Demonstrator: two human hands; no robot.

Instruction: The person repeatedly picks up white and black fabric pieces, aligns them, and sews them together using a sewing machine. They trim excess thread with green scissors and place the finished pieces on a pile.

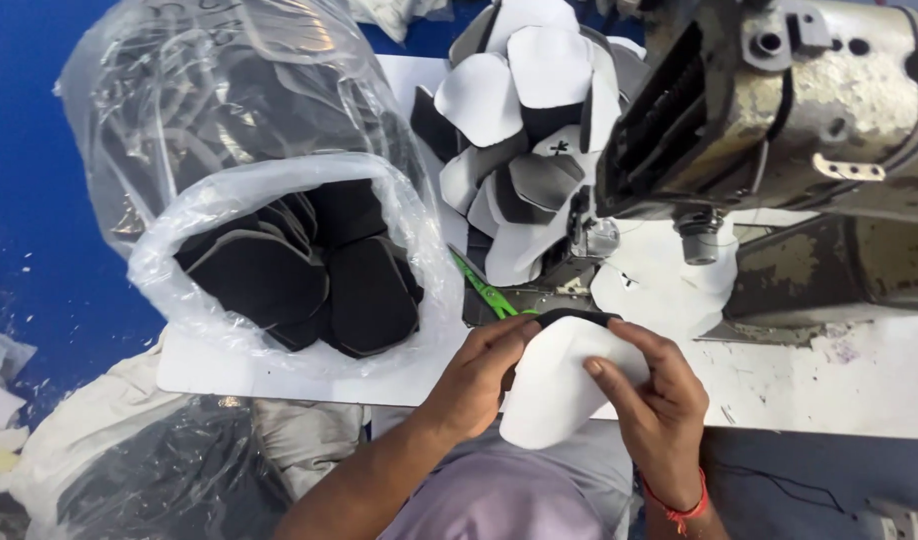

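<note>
Left hand (484, 365) and right hand (659, 395) both pinching white foam-backed panel (554, 390) at lower centre; loose grip risking misalignment under sewing machine (779, 110) needle.

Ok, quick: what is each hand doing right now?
Left hand: closed on the white padded piece.
Right hand: gripping the same piece's right edge.

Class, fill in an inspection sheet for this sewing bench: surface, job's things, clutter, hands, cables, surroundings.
Surface: white worktable, scuffed and marked.
Job's things: white foam-backed cut piece with black edge, held in front of the worn metal sewing machine.
Clutter: clear plastic bag of black cut pieces; pile of white and black pieces; green-handled snips.
Hands: left hand and right hand both grip the piece.
Cables: thin black cord below the table edge.
Surroundings: blue floor.
</note>
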